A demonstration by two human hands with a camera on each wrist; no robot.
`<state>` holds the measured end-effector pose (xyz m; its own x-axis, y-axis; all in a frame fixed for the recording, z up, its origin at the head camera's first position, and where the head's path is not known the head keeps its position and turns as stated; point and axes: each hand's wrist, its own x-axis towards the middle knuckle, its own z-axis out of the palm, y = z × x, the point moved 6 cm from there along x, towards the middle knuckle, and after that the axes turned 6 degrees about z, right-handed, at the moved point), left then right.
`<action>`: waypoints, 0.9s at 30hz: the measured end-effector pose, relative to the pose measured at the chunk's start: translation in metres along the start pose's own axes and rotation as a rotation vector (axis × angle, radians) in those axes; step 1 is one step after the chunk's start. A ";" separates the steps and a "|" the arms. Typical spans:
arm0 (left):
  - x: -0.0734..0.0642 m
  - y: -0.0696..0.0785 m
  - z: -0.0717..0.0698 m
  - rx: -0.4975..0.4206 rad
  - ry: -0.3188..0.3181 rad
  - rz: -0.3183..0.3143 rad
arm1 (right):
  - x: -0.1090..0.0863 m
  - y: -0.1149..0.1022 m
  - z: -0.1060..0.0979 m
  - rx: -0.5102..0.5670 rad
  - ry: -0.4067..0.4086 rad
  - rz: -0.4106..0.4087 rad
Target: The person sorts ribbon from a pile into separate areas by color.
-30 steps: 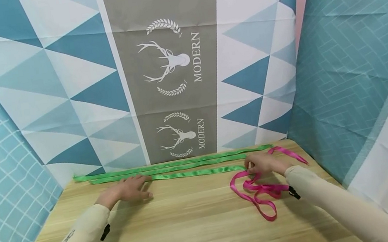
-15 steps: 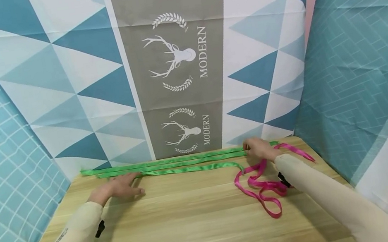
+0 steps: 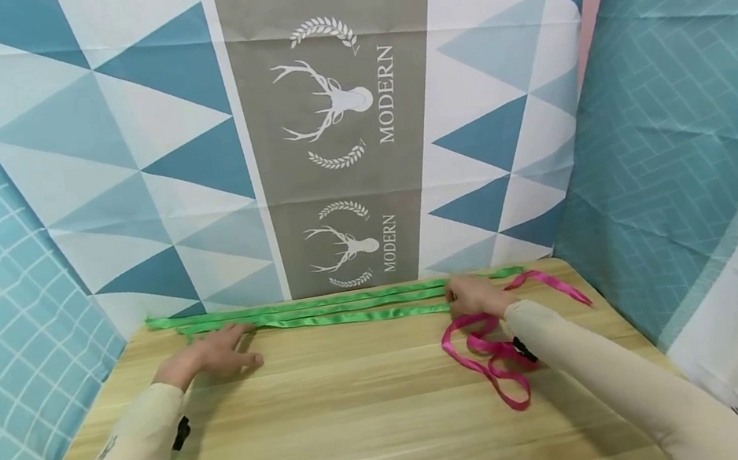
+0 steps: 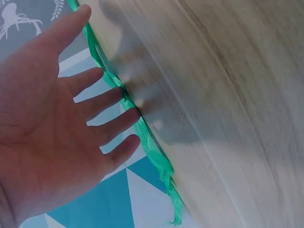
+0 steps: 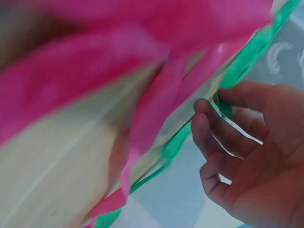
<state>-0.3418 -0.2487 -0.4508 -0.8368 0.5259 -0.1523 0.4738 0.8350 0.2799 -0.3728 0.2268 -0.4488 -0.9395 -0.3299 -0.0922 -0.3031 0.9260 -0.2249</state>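
Pinching ribbon (image 3: pixel 367 315), R hand (image 3: pixel 475 297), L hand (image 4: pixel 52 123) splayed

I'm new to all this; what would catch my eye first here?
Probably the bright green ribbons laid side by side along the back edge of the table, left hand near their left ends, right hand pinching one. Next, the loosely looped pink ribbon near the right hand, and the white deer heads printed on the backdrop.
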 end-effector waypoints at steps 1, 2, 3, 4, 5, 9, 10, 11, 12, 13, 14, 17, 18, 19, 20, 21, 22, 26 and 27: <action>0.001 0.000 -0.001 0.003 0.001 -0.005 | 0.002 0.005 -0.003 0.019 0.012 0.015; 0.003 -0.001 -0.002 0.003 0.004 -0.008 | 0.004 0.011 -0.005 0.037 0.021 0.041; 0.004 -0.001 -0.003 0.003 0.009 -0.007 | 0.006 0.016 -0.008 0.054 0.028 0.065; 0.004 -0.003 -0.004 0.001 0.011 -0.008 | 0.007 0.020 -0.010 0.064 0.040 0.087; 0.005 -0.003 -0.005 -0.004 0.011 -0.006 | 0.007 0.023 -0.014 0.062 0.057 0.103; 0.005 -0.004 -0.009 0.011 0.018 -0.019 | 0.003 0.029 -0.029 0.031 0.105 0.120; 0.004 -0.003 -0.010 0.016 0.024 -0.019 | 0.000 0.028 -0.034 0.010 0.118 0.114; 0.003 -0.001 -0.012 0.012 0.032 -0.015 | -0.004 0.025 -0.038 -0.005 0.121 0.101; 0.002 0.002 -0.014 0.008 0.045 -0.011 | -0.008 0.021 -0.042 -0.012 0.116 0.076; 0.001 0.006 -0.017 0.005 0.059 0.001 | -0.013 0.015 -0.044 -0.025 0.106 0.035; 0.000 0.012 -0.020 -0.012 0.074 0.018 | -0.018 0.006 -0.044 -0.032 0.085 -0.023; -0.001 0.041 -0.027 -0.054 0.136 0.114 | -0.035 -0.020 -0.032 -0.064 -0.004 -0.204; -0.001 0.053 -0.028 -0.062 0.157 0.151 | -0.040 -0.027 -0.026 -0.080 -0.026 -0.260; -0.001 0.065 -0.029 -0.067 0.177 0.190 | -0.044 -0.033 -0.020 -0.103 -0.038 -0.308; -0.001 0.078 -0.029 -0.079 0.191 0.225 | -0.047 -0.038 -0.013 -0.128 -0.041 -0.342; -0.002 0.091 -0.028 -0.085 0.201 0.259 | -0.050 -0.042 -0.007 -0.159 -0.031 -0.364; -0.002 0.102 -0.026 -0.096 0.201 0.285 | -0.051 -0.044 -0.002 -0.193 -0.010 -0.384; -0.003 0.135 -0.009 -0.130 0.176 0.331 | -0.055 -0.050 0.008 -0.259 0.091 -0.413; -0.002 0.140 -0.003 -0.138 0.163 0.337 | -0.056 -0.051 0.008 -0.255 0.114 -0.407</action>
<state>-0.2743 -0.1331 -0.4081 -0.6787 0.7246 0.1191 0.6970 0.5846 0.4151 -0.3032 0.1964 -0.4397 -0.7441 -0.6651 0.0632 -0.6650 0.7464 0.0254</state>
